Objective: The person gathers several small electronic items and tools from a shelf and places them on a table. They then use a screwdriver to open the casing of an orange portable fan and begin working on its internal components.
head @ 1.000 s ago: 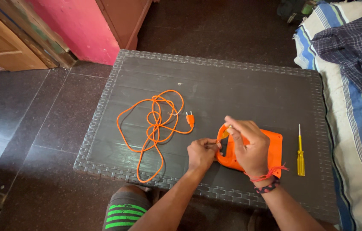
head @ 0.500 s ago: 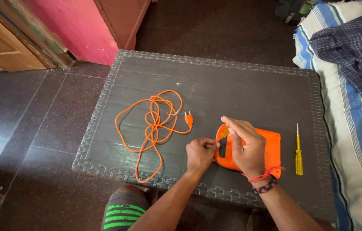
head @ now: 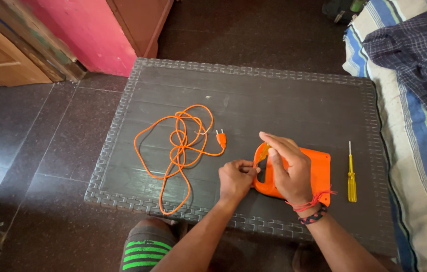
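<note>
Barely anything has shifted since a second ago: both hands are parked on the same spot and the view just drifted a touch. Right hand (head: pixel 288 171) is draped over the top of the orange plastic casing (head: pixel 319 174), fingers curled down around its handle end, so it's gripping that. Left hand (head: pixel 236 179) is pressed up against the casing's left edge with fingertips pinched together on something small there, can't make out what. The casing lies flat on the dark woven-edge table (head: pixel 274 95), near the front edge, a bit right of centre. Left of it, well apart from the hands, sits a loose tangle of orange power cord (head: pixel 178 146), with its two-pin plug (head: pixel 220 137) pointing toward the casing. A yellow-handled screwdriver (head: pixel 351 176) lies just right of the casing, not touching it. Striped bedding (head: pixel 415 151) with a checked shirt (head: pixel 415 55) on it runs along the right side.
</note>
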